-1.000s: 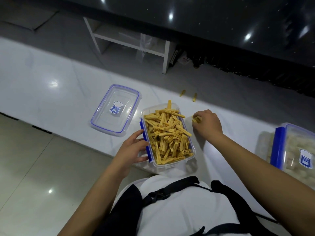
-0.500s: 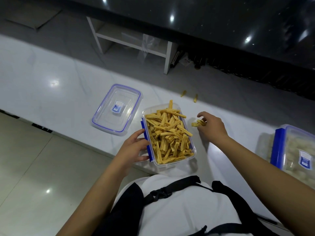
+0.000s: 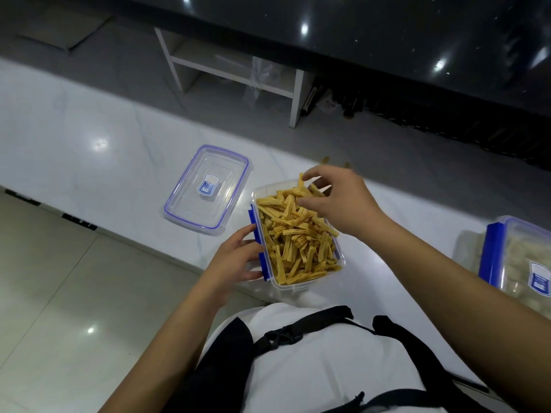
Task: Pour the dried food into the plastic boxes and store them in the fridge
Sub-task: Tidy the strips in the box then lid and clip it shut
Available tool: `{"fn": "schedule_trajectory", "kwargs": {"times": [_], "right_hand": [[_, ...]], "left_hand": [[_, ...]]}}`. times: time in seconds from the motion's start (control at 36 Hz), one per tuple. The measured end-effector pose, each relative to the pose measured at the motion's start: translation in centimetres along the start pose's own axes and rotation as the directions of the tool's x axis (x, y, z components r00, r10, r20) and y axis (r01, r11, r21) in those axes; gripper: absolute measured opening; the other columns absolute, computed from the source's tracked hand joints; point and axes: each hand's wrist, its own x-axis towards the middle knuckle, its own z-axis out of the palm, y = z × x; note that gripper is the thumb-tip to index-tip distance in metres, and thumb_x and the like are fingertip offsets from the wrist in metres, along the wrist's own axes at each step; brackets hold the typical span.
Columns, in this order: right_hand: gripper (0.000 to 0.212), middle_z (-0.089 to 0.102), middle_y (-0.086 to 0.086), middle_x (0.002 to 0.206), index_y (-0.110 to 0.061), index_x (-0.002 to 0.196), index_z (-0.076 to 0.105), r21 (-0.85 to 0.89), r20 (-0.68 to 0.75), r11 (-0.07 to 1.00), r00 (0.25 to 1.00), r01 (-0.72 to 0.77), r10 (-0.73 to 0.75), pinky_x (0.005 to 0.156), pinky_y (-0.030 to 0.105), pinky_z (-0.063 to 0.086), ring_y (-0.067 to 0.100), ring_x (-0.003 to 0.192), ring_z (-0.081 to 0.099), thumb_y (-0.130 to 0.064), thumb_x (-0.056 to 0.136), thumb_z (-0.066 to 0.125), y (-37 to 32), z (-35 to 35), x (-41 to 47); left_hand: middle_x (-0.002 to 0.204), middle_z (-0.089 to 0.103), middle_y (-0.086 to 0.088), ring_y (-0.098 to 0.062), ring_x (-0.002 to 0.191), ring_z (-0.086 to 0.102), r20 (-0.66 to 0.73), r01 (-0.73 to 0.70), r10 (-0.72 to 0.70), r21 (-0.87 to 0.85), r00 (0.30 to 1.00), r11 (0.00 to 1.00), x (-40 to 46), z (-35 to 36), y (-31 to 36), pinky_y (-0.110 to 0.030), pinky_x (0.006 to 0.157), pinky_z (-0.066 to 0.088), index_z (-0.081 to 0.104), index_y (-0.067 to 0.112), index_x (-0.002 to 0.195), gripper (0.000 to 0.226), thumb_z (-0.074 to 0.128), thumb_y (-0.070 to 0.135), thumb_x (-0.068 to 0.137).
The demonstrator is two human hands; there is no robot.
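While left hand (image 3: 235,260) grips clear box (image 3: 301,289) | right hand (image 3: 337,201) pinches ridged yellow sticks (image 3: 298,242)

I'm seeing yellow-tan sticks (image 3: 298,234) in a clear box (image 3: 295,289) with blue clips (image 3: 258,234). Clear lid (image 3: 205,189), blue-edged, blue label. White marble counter (image 3: 89,150), faint grey veins. Second box (image 3: 518,257): pale contents, blue clip.
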Motion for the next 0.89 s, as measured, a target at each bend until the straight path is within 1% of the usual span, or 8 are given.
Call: {"fn": "schedule_trajectory", "kwargs": {"times": [0.08, 0.17, 0.25, 0.31, 0.42, 0.5, 0.61, 0.89], "right_hand": [[0.044, 0.066, -0.008, 0.105, -0.029, 0.12, 0.064, -0.045, 0.019, 0.998, 0.999, -0.033, 0.033, 0.076, 0.033, 0.056, 0.014, 0.089, 0.065, -0.046, 0.081, 0.077, -0.8, 1.3, 0.4], [0.038, 0.066, -0.01, 0.107, -0.03, 0.119, 0.065, -0.051, -0.055, 0.997, 0.997, -0.051, 0.048, 0.078, 0.036, 0.056, 0.013, 0.089, 0.065, -0.047, 0.085, 0.071, -0.4, 1.4, 0.7], [0.028, 0.067, -0.011, 0.105, -0.031, 0.114, 0.068, -0.023, -0.144, 0.995, 0.985, -0.097, 0.093, 0.079, 0.038, 0.057, 0.012, 0.085, 0.066, -0.037, 0.087, 0.068, 1.3, 0.3, 1.1], [0.031, 0.067, -0.008, 0.113, -0.031, 0.118, 0.067, -0.125, -0.176, 0.98, 0.975, -0.156, 0.132, 0.083, 0.037, 0.054, 0.014, 0.093, 0.064, -0.028, 0.087, 0.068, 3.6, -0.8, 1.4], [0.052, 0.058, 0.004, 0.136, -0.026, 0.133, 0.06, -0.297, -0.043, 0.912, 0.959, -0.281, 0.282, 0.091, 0.035, 0.048, 0.026, 0.118, 0.058, -0.014, 0.084, 0.072, 9.2, -1.9, 1.6], [0.039, 0.06, 0.008, 0.129, -0.018, 0.123, 0.066, -0.366, 0.01, 0.898, 0.964, -0.244, 0.266, 0.095, 0.037, 0.043, 0.032, 0.119, 0.052, -0.016, 0.085, 0.073, 12.1, -1.2, 1.2], [0.013, 0.064, 0.004, 0.101, -0.017, 0.101, 0.074, -0.404, -0.099, 0.894, 0.981, -0.192, 0.166, 0.079, 0.033, 0.041, 0.032, 0.105, 0.051, -0.018, 0.092, 0.065, 13.5, -0.2, 0.7], [0.013, 0.067, 0.007, 0.1, -0.014, 0.094, 0.069, -0.48, -0.123, 0.857, 0.982, -0.187, 0.146, 0.081, 0.038, 0.045, 0.027, 0.1, 0.049, -0.013, 0.096, 0.056, 13.4, 0.5, -0.4]], "left_hand": [[0.1, 0.077, 0.001, -0.014, 0.091, 0.076, 0.003, -0.007, 0.007, 0.006, 1.0, 1.0, -0.1, 0.0, 0.0, -0.029, 0.064, 0.061, 0.053, 0.036, 0.131, 0.043, 0.067, 0.019, 0.094], [0.101, 0.077, 0.0, -0.015, 0.092, 0.076, 0.004, -0.011, 0.011, -0.008, 1.0, 1.0, -0.2, -0.1, 0.1, -0.031, 0.066, 0.062, 0.054, 0.035, 0.132, 0.044, 0.067, 0.017, 0.094], [0.105, 0.077, -0.002, -0.017, 0.096, 0.076, 0.001, -0.02, 0.02, -0.024, 1.0, 1.0, -0.4, -0.2, 0.1, -0.033, 0.068, 0.062, 0.055, 0.035, 0.133, 0.045, 0.065, 0.015, 0.094], [0.107, 0.077, -0.002, -0.016, 0.098, 0.075, -0.004, -0.026, 0.026, -0.019, 1.0, 0.999, -0.5, -0.3, 0.0, -0.034, 0.07, 0.062, 0.055, 0.037, 0.134, 0.046, 0.063, 0.014, 0.095], [0.107, 0.077, 0.0, -0.015, 0.099, 0.075, -0.009, -0.029, 0.029, -0.005, 1.0, 1.0, -0.6, -0.4, -0.1, -0.033, 0.07, 0.062, 0.055, 0.037, 0.135, 0.045, 0.061, 0.015, 0.097], [0.106, 0.077, 0.0, -0.016, 0.097, 0.075, -0.008, -0.022, 0.022, -0.014, 1.0, 1.0, -0.6, -0.4, 0.0, -0.031, 0.068, 0.061, 0.056, 0.036, 0.134, 0.043, 0.06, 0.014, 0.097], [0.105, 0.078, 0.0, -0.016, 0.095, 0.076, -0.006, -0.017, 0.017, -0.008, 1.0, 1.0, -0.4, 0.0, 0.2, -0.031, 0.067, 0.061, 0.055, 0.037, 0.134, 0.045, 0.063, 0.016, 0.095], [0.106, 0.077, -0.001, -0.016, 0.096, 0.076, 0.0, -0.003, 0.003, -0.009, 1.0, 1.0, -0.3, 0.1, 0.4, -0.033, 0.07, 0.061, 0.055, 0.037, 0.134, 0.047, 0.066, 0.017, 0.093]]}}
